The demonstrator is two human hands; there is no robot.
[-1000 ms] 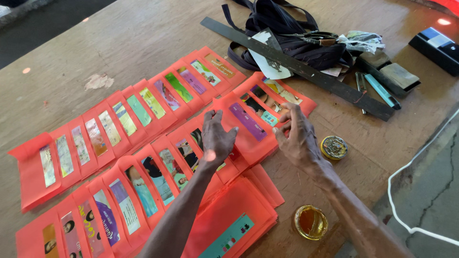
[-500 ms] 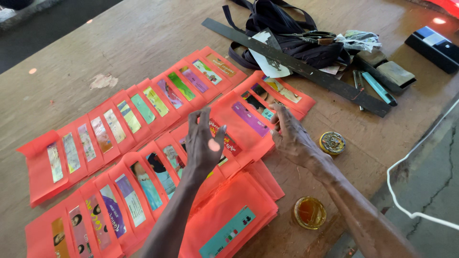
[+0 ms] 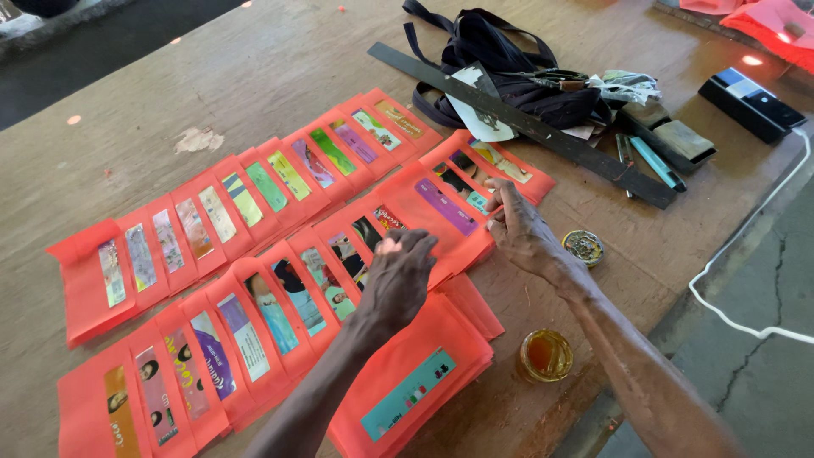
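Your left hand (image 3: 398,276) and right hand (image 3: 521,229) press flat, fingers open, gripping nothing, on overlapping orange envelopes (image 3: 339,254) with colourful label strips.

A worn wooden table (image 3: 254,68) carries it all: two overlapping rows of orange-red envelopes (image 3: 254,195) with colourful strips on them fan across the middle. Nearer the right edge sit a small round tin (image 3: 583,247) and a glass of amber liquid (image 3: 545,354). Toward the far end lie a long dark ruler (image 3: 543,131), a black strap bag (image 3: 500,51) and a black box (image 3: 750,103).
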